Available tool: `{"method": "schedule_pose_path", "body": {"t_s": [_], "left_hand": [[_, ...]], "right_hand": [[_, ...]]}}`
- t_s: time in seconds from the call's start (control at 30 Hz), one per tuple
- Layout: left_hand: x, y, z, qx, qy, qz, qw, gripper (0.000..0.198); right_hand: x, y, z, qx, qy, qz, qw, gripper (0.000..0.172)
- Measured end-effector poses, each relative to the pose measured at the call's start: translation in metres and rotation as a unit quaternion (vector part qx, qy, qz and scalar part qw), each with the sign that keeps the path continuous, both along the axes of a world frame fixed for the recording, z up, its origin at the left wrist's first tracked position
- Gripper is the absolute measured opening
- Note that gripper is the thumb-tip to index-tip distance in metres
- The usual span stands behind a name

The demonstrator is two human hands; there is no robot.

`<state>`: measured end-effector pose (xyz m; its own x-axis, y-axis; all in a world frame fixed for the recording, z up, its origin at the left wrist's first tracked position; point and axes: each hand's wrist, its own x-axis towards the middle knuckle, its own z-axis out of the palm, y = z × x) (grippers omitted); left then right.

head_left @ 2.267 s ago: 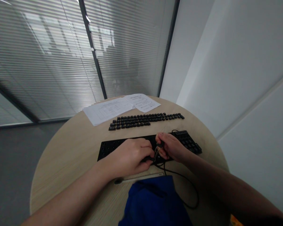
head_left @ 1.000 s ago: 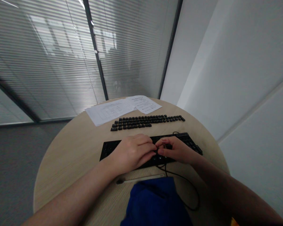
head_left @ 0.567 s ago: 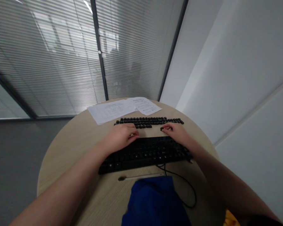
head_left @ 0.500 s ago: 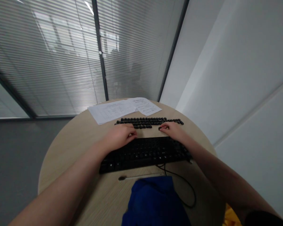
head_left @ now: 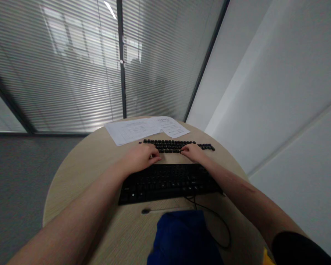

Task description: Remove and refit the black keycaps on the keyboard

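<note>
Rows of loose black keycaps (head_left: 168,146) lie across the table, beyond a black keyboard (head_left: 165,184). My right hand (head_left: 192,151) pinches a black keycap (head_left: 181,151) with thumb and fingertips at the right end of the nearest row. My left hand (head_left: 143,156) rests over the left end of the rows with its fingers curled in; whatever they hold, if anything, is hidden. It covers some keycaps and sits just above the keyboard's far left edge. My right forearm passes over the keyboard's right end.
Printed paper sheets (head_left: 135,130) lie behind the keycaps on the round wooden table (head_left: 71,184). In front of the keyboard are a thin brush-like tool (head_left: 146,211), a black cable (head_left: 223,221) and blue cloth (head_left: 183,235). A white wall (head_left: 278,92) stands close on the right.
My right hand has moved left with the keycap, bringing it up to the end of the nearest row. My left hand has stayed nearly in place. The view has shifted slightly.
</note>
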<state>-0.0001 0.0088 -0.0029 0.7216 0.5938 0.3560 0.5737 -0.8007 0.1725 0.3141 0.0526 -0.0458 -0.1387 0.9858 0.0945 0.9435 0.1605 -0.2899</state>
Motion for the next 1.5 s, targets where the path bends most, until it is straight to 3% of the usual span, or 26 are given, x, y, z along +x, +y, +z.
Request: {"method": "schedule_pose_path", "body": {"t_s": [0.17, 0.3, 0.6, 0.8, 0.9, 1.0, 1.1, 1.17, 1.23, 1.37, 1.5], "left_hand": [[0.001, -0.007, 0.010, -0.005, -0.019, 0.015, 1.000, 0.022], [0.002, -0.012, 0.015, -0.005, -0.038, 0.013, 0.999, 0.022], [0.002, -0.009, 0.012, -0.001, -0.028, 0.019, 0.999, 0.020], [0.002, -0.007, 0.011, 0.000, -0.018, 0.026, 1.000, 0.018], [0.001, -0.005, 0.010, 0.001, -0.009, 0.033, 0.999, 0.019], [0.002, -0.004, 0.009, -0.006, 0.011, 0.039, 0.999, 0.022], [0.004, -0.003, 0.007, -0.025, 0.036, 0.039, 0.998, 0.023], [0.005, -0.002, 0.004, -0.040, 0.047, 0.041, 0.997, 0.023], [0.007, -0.002, 0.001, -0.051, 0.056, 0.041, 0.996, 0.024], [0.009, -0.001, -0.008, -0.069, 0.055, 0.034, 0.995, 0.024], [0.010, 0.002, -0.017, -0.097, 0.044, 0.033, 0.994, 0.028]], "right_hand": [[0.001, -0.002, -0.001, 0.022, -0.020, -0.025, 0.999, 0.031], [0.001, -0.004, 0.000, 0.030, -0.034, -0.025, 0.999, 0.024], [-0.005, -0.006, 0.001, 0.048, -0.049, -0.013, 0.998, 0.019], [0.001, -0.020, 0.022, 0.097, -0.026, -0.013, 0.995, 0.018], [0.014, -0.040, 0.039, 0.158, 0.025, -0.020, 0.987, 0.032], [0.027, -0.071, 0.047, 0.227, 0.257, -0.032, 0.939, 0.045], [0.032, -0.106, 0.045, 0.207, 0.397, -0.012, 0.894, 0.054], [0.031, -0.125, 0.040, 0.209, 0.410, -0.005, 0.888, 0.056], [0.027, -0.136, 0.035, 0.159, 0.431, -0.005, 0.888, 0.058], [0.020, -0.136, 0.024, -0.004, 0.488, 0.018, 0.872, 0.052], [0.019, -0.127, 0.017, -0.119, 0.566, 0.072, 0.813, 0.049]]}}
